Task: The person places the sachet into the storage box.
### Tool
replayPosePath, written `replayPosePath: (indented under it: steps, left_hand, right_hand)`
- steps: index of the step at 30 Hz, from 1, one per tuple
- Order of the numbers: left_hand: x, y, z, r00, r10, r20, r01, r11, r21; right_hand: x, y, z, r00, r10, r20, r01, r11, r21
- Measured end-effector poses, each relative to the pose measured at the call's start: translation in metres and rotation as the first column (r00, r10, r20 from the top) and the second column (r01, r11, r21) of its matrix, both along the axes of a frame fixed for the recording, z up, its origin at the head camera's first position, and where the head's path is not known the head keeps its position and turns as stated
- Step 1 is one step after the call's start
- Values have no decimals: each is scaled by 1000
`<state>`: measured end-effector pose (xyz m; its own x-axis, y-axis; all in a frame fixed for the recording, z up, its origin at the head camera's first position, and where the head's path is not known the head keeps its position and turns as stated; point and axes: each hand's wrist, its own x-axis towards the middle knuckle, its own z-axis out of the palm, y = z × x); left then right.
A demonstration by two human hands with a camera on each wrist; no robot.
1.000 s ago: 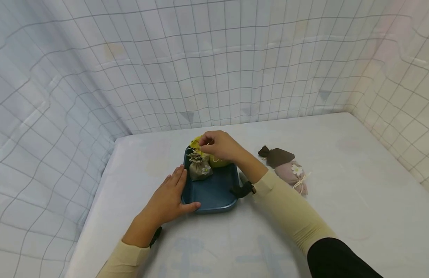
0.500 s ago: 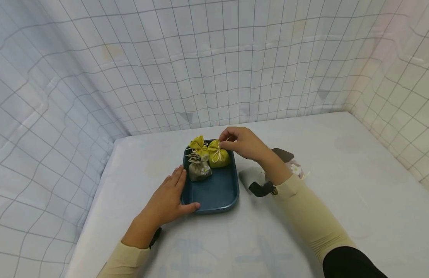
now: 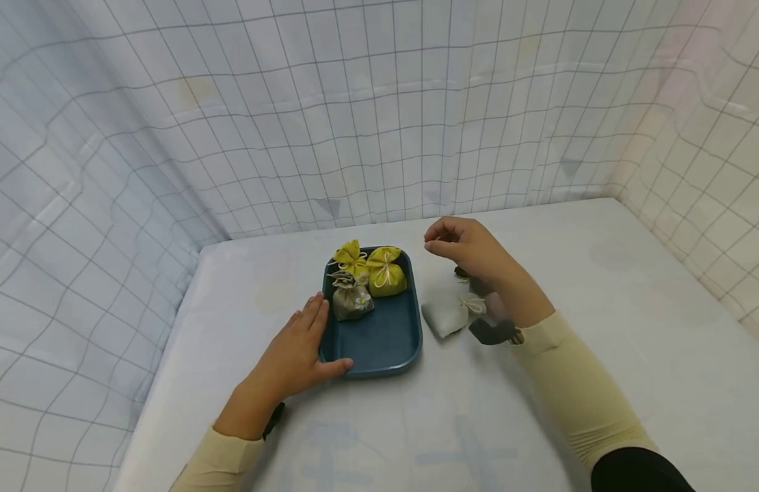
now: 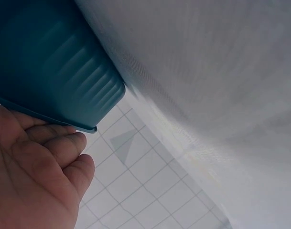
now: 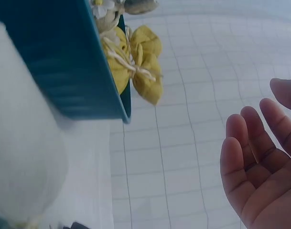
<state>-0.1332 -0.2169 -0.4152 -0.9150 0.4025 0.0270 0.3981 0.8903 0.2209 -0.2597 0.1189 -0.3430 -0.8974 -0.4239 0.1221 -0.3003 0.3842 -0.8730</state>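
A dark blue tray lies on the table with small tied pouches at its far end: two yellow ones, of which the right yellow pouch is in full sight, and a greyish-brown pouch with a white flower. My left hand rests flat along the tray's left side, thumb over the near left corner; in the left wrist view its fingers touch under the rim. My right hand hovers to the right of the tray with relaxed fingers and nothing in them, as the right wrist view also shows.
Beside the tray's right wall lies a pale grey pouch. Brown and pinkish pouches lie behind it, mostly covered by my right hand and wrist. A white grid-patterned curtain surrounds the table at the back and sides.
My right hand has let go of the right yellow pouch and moved right, off the tray. The pale grey pouch has come into view. The left hand stays put.
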Motion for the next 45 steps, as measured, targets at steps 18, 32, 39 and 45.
replayPosePath:
  steps: [18,32,39,45]
  left_hand:
    - [-2,-2,-3,1000,3,5,-3,1000,5]
    - [-2,-1,-2,1000,2,-2,-2,1000,5]
    - [-2,0,-2,1000,6,-3,-6,1000,5]
    - [-1,1,-1,1000,6,1,-6,1000,6]
  right_hand:
    - [-17,23,-11,998,-46,44,44,997,61]
    - [9,36,-35,995,-37,90,25,990,137]
    - [19,53,-43,997,-15,80,5,991,132]
    - [23,65,-55,998,-16,59,0,964,267]
